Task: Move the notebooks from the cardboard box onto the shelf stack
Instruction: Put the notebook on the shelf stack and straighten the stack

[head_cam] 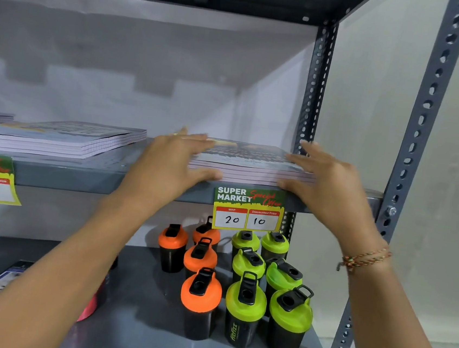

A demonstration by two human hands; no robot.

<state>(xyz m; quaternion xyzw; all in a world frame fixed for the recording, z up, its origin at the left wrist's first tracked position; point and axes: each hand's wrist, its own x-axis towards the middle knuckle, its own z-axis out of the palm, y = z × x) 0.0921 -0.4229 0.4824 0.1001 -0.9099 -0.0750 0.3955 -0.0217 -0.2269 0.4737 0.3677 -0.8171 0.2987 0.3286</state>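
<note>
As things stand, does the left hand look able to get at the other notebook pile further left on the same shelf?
Probably yes. The left hand rests on the right stack, and only bare shelf separates it from the left pile.

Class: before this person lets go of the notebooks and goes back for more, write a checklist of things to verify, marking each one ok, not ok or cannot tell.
1. Right-hand notebook stack lies flat on the upper shelf: ok.
2. Left hand and right hand bracket the stack's two sides: ok.
3. Stack edges squared: cannot tell, the hands cover both ends.
4. Stack clear of the neighbouring notebook stack: ok, a gap shows.
5. Stack sits above the price tag: ok.
6. Cardboard box emptied: cannot tell, not in view.
</note>
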